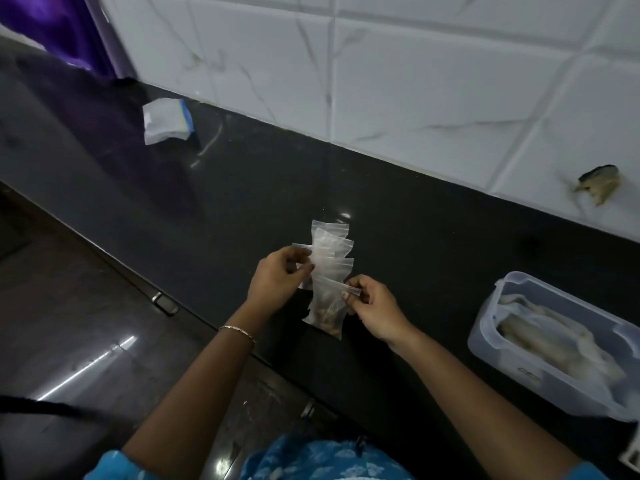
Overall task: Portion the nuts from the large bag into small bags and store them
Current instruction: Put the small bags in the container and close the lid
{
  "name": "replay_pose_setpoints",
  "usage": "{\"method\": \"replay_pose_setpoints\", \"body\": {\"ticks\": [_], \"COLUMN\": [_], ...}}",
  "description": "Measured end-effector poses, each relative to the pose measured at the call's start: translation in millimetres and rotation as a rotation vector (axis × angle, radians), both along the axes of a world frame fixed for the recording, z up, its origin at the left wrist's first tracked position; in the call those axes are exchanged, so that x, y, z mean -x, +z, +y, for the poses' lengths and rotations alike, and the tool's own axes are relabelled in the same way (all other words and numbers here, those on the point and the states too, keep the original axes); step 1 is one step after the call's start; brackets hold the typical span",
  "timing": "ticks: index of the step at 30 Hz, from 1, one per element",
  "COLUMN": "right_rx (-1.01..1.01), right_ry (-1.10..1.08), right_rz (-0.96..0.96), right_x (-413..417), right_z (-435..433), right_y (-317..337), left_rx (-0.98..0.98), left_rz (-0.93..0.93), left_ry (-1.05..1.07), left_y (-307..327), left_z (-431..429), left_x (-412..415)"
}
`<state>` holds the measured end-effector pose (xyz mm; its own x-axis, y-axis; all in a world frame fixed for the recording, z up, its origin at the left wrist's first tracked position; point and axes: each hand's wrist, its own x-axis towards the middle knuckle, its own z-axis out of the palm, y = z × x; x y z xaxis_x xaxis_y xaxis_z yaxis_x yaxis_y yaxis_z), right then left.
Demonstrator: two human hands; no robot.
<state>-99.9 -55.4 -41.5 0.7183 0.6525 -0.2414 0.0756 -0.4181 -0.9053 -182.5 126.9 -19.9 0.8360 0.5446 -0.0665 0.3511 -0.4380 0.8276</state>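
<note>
Both hands held a fan of small bags (pixel 331 249) over the bench (pixel 433 254).
Right hand (pixel 375 311) fingers (pixel 347 294) pinched the zip strip of the nearest bag (pixel 322 301), nuts (pixel 329 319) visible inside, at the front edge; left hand (pixel 278 277) fingers (pixel 304 268) pinched the bags behind. Right, well apart, a tub (pixel 485 332) held the large bag (pixel 554 344). Far left, a pack (pixel 166 121) lay near the wall (pixel 415 71).

I see a black polished stone countertop (pixel 242 174) running diagonally across my view, with small glints of light on it. Behind it rises a wall of large white marble-veined tiles (pixel 398 71). One tile on the right has a ragged brownish hole (pixel 598 187). A glossy purple panel (pixel 45 26) stands at the far left. Below the counter are dark brown glossy cabinet fronts (pixel 69 306) with small metal handles (pixel 165 303), streaked with reflections.
</note>
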Motion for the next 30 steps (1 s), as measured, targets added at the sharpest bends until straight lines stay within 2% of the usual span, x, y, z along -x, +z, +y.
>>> {"method": "replay_pose_setpoints", "body": {"ticks": [3,7,12,17,19,22,26,30], "right_rx": [-0.012,-0.073,-0.149,-0.191,-0.139,0.082,0.313,0.405], "right_ry": [0.006,-0.027,-0.175,-0.458,-0.555,-0.637,-0.568,-0.486], "right_rz": [0.021,0.002,-0.129,-0.325,-0.426,-0.508,-0.357,-0.264], "right_x": [0.8,-3.4,-21.2,-34.0,-35.1,-35.2,-34.9,-34.1], "right_z": [-14.9,-37.8,-81.2,-150.8,-184.0,-227.3,-261.8,-267.4], "right_y": [6.5,27.6,68.6,90.3,93.9,88.9,70.5,65.6], "left_rx": [-0.025,-0.013,0.134,0.313,0.36,0.336,0.187,-0.019], "left_rz": [0.024,0.052,-0.085,-0.229,-0.229,-0.2,-0.139,-0.124], "left_ry": [-0.005,-0.188,-0.341,-0.395,-0.46,-0.528,-0.638,-0.693], "left_y": [0.5,11.8,44.7,60.9,61.2,59.7,56.0,49.8], "left_z": [-4.3,-13.7,-48.8,-110.0,-139.0,-180.0,-217.9,-237.0], "left_x": [-10.6,-23.8,-54.4,-97.2,-110.3,-122.4,-133.4,-138.6]}}
